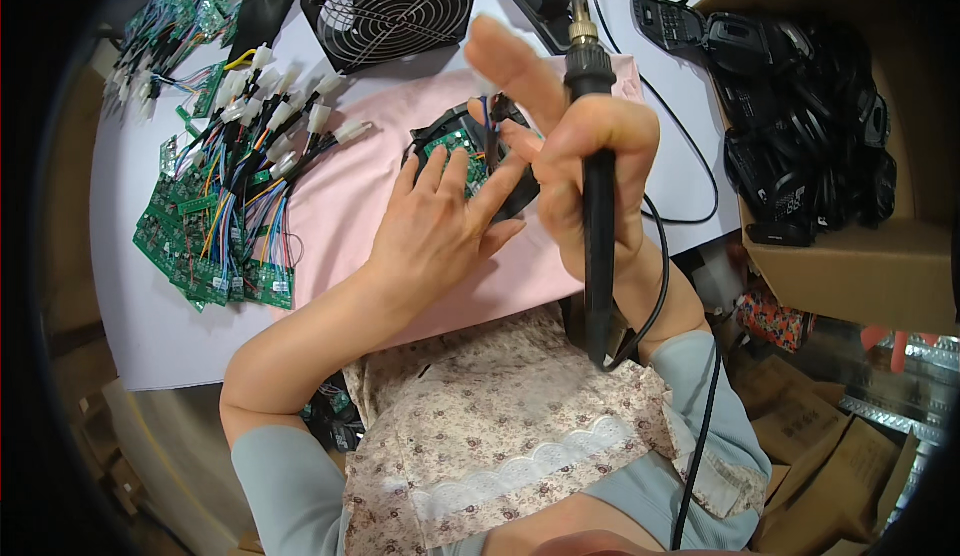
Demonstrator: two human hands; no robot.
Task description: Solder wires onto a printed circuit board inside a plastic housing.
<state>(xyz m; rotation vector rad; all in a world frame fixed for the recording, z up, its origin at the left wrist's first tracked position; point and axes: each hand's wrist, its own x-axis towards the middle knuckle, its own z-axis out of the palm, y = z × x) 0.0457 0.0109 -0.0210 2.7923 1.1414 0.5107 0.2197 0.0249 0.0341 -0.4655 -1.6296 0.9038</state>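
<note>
Two bare hands were at work over one green circuit board, which sat in a black housing on a pink cloth. Left hand was spread, fingers apart, over board and housing; pressing or just resting, couldn't tell. Right hand was wrapped round the handle of a soldering iron, metal end up and cut off by the top edge; one finger stretched out, blurred. Whether its other fingertips pinched the thin blue wire near the board: unclear, fingers overlapped.

Main risk, in my judgement: burns. If the iron was hot, tipping it down would have put metal close to the left fingers or the wire's insulation. Fingers crowding the board hid the spot, so a joint could have been missed or bridged. Next, the cord looped by the right forearm; a snag could have jerked the iron. Soft cloth under the housing might have let it slide if the left hand eased off, tugging wire off its pad. Also, bundled wired boards lay left of the cloth, near the left forearm; a sleeve or elbow catching their leads could have dragged the stack.
</note>
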